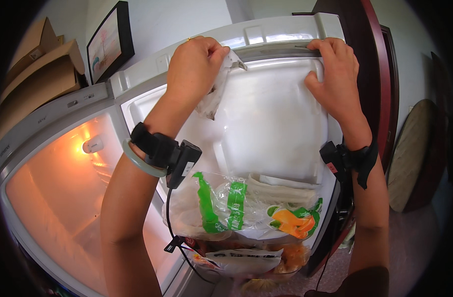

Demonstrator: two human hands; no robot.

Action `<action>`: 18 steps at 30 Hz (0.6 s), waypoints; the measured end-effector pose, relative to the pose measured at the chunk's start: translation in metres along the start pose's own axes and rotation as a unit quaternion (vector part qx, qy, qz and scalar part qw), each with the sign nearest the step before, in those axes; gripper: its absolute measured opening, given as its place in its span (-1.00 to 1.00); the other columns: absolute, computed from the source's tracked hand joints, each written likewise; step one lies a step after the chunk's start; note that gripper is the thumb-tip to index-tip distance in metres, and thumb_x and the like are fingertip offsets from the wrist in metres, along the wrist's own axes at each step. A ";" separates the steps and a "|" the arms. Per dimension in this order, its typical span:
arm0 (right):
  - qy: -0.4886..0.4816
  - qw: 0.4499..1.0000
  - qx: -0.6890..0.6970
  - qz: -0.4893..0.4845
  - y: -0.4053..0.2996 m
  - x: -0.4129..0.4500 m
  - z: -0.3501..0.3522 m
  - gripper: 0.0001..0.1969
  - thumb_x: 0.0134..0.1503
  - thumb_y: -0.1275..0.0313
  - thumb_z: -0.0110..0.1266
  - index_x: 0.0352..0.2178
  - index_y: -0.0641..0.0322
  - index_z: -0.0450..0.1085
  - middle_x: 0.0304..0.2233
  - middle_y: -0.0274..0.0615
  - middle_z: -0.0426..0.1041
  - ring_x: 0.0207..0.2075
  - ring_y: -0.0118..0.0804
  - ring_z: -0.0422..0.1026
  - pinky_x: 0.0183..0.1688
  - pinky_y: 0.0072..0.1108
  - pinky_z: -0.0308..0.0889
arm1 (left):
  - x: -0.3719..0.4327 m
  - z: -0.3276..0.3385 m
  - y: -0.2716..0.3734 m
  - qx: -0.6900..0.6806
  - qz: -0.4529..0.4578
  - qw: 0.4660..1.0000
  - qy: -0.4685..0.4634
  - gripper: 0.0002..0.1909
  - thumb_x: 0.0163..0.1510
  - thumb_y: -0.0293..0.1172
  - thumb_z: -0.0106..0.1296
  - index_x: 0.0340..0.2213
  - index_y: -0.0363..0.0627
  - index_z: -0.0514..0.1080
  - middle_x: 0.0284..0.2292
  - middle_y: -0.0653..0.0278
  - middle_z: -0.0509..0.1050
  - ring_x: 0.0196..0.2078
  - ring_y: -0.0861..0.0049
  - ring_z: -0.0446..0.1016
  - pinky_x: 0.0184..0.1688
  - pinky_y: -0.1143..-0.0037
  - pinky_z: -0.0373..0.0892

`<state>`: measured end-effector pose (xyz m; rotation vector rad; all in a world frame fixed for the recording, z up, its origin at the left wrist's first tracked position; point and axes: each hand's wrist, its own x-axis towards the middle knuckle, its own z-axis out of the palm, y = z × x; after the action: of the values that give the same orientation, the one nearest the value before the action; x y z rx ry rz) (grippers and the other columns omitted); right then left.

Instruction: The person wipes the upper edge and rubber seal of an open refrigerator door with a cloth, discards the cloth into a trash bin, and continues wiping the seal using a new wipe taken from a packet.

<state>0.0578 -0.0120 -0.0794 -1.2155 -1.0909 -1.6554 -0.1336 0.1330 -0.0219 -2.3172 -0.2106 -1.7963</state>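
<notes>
My left hand (195,63) pinches a crumpled white wipe (215,94) with dark dirt smudges. It is at the top of an opened refrigerator door (274,122), beside the grey rubber door gasket (271,52). The wipe hangs down over the white inner panel. At the door's upper right corner, my right hand (337,70) touches the gasket with its fingertips. Its thumb is apart from the fingers, over the panel. Dark marks show on the gasket near those fingertips.
A door shelf below holds plastic bags (234,208); a lower one holds more packets (245,260). The lit refrigerator compartment (63,185) is at left. Cardboard boxes (44,70) and a framed picture (109,44) stand on top. A dark red wooden door (375,74) is at right.
</notes>
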 end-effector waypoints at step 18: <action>0.005 0.999 0.044 0.012 0.003 -0.003 0.002 -0.60 -0.28 0.53 0.07 -0.27 0.13 0.33 -0.26 -0.24 0.23 -0.12 -0.21 0.19 0.07 -0.36 -0.05 | 0.003 -0.018 -0.027 0.030 0.014 0.996 -0.085 -0.84 0.03 -0.50 -0.08 -0.36 -0.36 0.39 -0.42 0.16 0.40 -0.36 0.43 0.35 -0.23 0.57 0.25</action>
<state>0.0616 -0.0105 -0.0819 -1.1588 -1.1266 -1.5777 -0.1561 0.1553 -0.0131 -2.4193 -0.2512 -1.5573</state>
